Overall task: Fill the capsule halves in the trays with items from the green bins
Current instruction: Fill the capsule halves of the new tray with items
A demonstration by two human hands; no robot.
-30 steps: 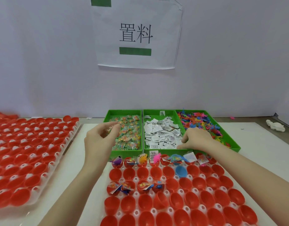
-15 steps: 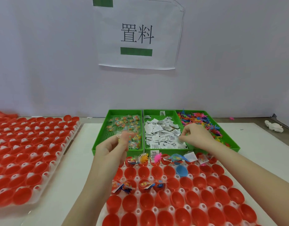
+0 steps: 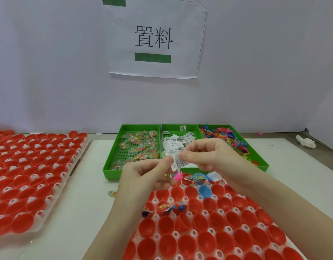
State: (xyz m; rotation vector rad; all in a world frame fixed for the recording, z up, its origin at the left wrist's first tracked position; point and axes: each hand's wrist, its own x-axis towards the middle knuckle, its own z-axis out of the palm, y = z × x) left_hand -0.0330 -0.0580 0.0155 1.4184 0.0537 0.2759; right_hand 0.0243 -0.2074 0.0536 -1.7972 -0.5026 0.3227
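The head camera looks down on a white table (image 3: 83, 184) where both hands meet above the near edge of three green perforated plastic bins (image 3: 113, 162). The left hand (image 3: 143, 177) and the right hand (image 3: 208, 156) together pinch a small white printed paper leaflet (image 3: 178, 163); its print is too fine to read. The left bin holds clear packets of coloured sweets (image 3: 141, 147), the middle bin more folded white leaflets (image 3: 178, 142), the right bin small bright plastic figures (image 3: 227, 139). Below the hands lies a white tray of red plastic capsule halves (image 3: 208, 231), with one blue half (image 3: 204, 191) among them; several halves in the rows nearest the bins already hold items. A second tray of red halves (image 3: 30, 175) sits on the left. One sweet packet (image 3: 111, 193) lies loose on the table just beside the near tray. On the wall hangs a white paper sign (image 3: 154, 38) reading "置料" above a green bar.
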